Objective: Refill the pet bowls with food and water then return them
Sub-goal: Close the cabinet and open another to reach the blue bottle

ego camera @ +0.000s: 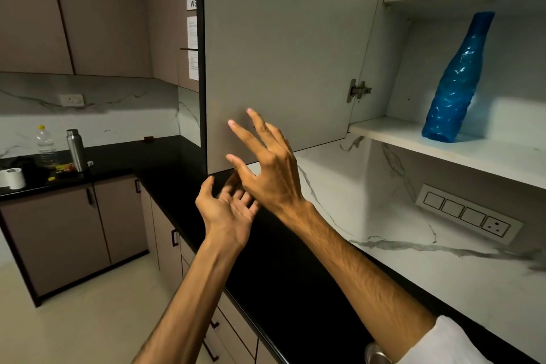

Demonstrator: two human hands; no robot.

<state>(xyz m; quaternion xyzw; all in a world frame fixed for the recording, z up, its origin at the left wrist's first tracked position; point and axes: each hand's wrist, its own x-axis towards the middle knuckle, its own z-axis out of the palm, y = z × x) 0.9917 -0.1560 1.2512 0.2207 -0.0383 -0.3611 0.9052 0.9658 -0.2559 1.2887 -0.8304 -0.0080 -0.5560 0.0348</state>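
While my right hand (270, 170) spreads its fingers loose and holds nothing before the open cabinet door (280, 47), my left hand (226, 210) lies palm-up and relaxed just below it at seven o'clock. At two o'clock, a blue bottle (455, 83) leans on the shelf (472, 151) above the black tabletop (280, 275). No pet bowls show.

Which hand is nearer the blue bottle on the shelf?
Right. The right hand is raised by the open cabinet door, left of the blue bottle; the left hand sits lower and further left.
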